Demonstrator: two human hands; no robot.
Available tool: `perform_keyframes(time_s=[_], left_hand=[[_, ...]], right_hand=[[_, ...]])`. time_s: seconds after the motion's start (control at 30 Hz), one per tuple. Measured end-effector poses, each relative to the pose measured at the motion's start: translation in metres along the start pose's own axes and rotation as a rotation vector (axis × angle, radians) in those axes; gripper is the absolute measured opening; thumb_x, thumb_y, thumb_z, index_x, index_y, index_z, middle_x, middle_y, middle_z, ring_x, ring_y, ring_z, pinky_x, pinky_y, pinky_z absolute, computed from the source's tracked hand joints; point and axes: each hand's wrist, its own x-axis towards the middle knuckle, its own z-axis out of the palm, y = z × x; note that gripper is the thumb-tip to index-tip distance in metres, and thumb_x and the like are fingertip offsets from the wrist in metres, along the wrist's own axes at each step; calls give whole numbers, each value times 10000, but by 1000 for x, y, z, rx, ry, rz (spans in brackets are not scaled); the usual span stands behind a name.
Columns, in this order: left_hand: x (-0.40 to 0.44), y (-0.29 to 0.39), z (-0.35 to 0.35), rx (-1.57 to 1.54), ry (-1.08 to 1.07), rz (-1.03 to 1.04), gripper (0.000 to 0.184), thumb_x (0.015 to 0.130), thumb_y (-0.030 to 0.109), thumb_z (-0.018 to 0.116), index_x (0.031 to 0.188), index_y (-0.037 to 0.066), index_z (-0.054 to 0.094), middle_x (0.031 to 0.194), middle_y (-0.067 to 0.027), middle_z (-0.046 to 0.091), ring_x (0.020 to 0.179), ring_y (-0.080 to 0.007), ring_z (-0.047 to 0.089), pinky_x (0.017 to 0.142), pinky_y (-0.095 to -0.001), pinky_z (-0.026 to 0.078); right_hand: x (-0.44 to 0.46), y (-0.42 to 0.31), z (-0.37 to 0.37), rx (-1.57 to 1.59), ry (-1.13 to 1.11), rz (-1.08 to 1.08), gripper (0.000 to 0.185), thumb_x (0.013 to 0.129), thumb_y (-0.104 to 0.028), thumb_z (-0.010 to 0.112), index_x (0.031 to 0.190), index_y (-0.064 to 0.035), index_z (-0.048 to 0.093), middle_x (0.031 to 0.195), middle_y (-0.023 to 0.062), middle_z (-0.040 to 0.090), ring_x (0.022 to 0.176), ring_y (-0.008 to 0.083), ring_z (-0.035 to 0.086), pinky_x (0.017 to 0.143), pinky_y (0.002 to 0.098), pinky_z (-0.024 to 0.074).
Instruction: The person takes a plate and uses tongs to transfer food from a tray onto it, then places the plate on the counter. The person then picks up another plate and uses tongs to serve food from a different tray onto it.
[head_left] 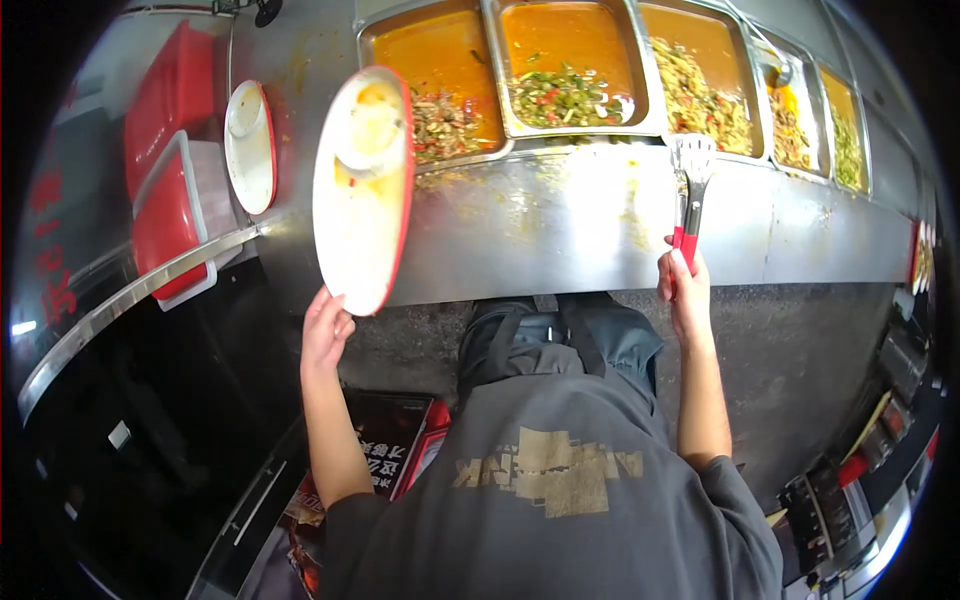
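My left hand (328, 328) is closed on the near end of a long oval plate (345, 235), white inside with a red outer side. A small round section with orange-brown residue shows at the plate's far end, and the plate looks steeply tilted. In my right hand (686, 285) is a pair of serving tongs (697, 185) with red grips and slotted metal heads, held upright. The tong heads appear over the counter edge, in front of a tray of yellowish food (700, 95). Whether the tongs touch that tray I cannot tell.
Several metal trays of food in orange liquid line the back, among them a tray of chopped green and red vegetables (565, 98). Another oval plate (250, 165) lies at the left, beside red and white tubs (190, 200). The steel counter (540, 235) has food smears.
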Motion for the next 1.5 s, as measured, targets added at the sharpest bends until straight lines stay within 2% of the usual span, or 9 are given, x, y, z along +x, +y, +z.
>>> perform_keyframes(time_s=[0.53,0.57,0.63,0.7,0.83,1.07,1.2,1.33,1.5], left_hand=[[34,-55,171,655,-389,-54,472,889,70,551,1361,64,569,807,102,584,487,20,329,423,-184,214],[37,-50,179,726,-382,-41,467,882,52,558,1349,46,577,919,65,644,596,1,459,508,-179,367],[52,-53,187,782,-393,40,473,898,75,565,1371,60,560,864,81,616,574,5,412,504,-181,339],[73,-64,186,789,-392,137,465,909,53,575,1373,33,546,997,29,670,740,-27,559,692,-199,468],[111,-78,178,823,-348,199,441,926,10,577,1364,-11,530,1200,-46,659,997,-103,632,919,-244,479],[117,-85,190,999,-112,406,368,926,71,611,1293,34,607,1077,-82,726,925,-118,678,836,-261,518],[121,-88,192,1061,6,506,345,892,181,648,1229,109,657,996,-137,724,867,-237,713,766,-342,542],[118,-86,192,1074,70,452,361,877,217,677,1222,114,664,922,-138,726,797,-238,708,722,-344,539],[119,-96,182,932,44,403,366,882,204,679,1229,90,659,915,-142,732,787,-178,703,720,-308,533]], right_hand=[[13,-27,-123,-18,8,-145,369,1032,-345,494,1220,-31,540,703,-27,521,467,22,378,416,192,307],[12,-28,-122,-27,8,-149,371,1033,-346,491,1218,-30,545,706,-26,523,467,20,377,416,191,306],[13,-27,-121,-26,-20,-138,381,1034,-350,486,1225,-26,547,708,-25,525,468,18,372,416,189,303],[12,-28,-118,-49,-51,-124,402,1035,-357,478,1240,-18,546,707,-25,529,468,13,363,417,183,293],[18,-37,-109,-193,-129,-79,411,1021,-356,513,1243,-11,535,700,-23,535,457,6,350,407,183,274],[78,-79,-82,-555,-187,-122,382,956,-328,634,1210,-51,563,728,-21,573,505,14,422,432,184,308],[141,-101,-65,-986,-172,-447,546,884,-398,707,1266,-33,571,1012,154,707,926,228,673,825,338,517],[164,-137,-14,-1569,-149,-603,468,845,-397,708,1217,-125,623,1018,124,706,930,305,678,783,408,538],[206,-125,12,-1736,-229,-697,480,841,-415,702,1247,-172,622,1002,94,699,923,289,676,789,426,540]])
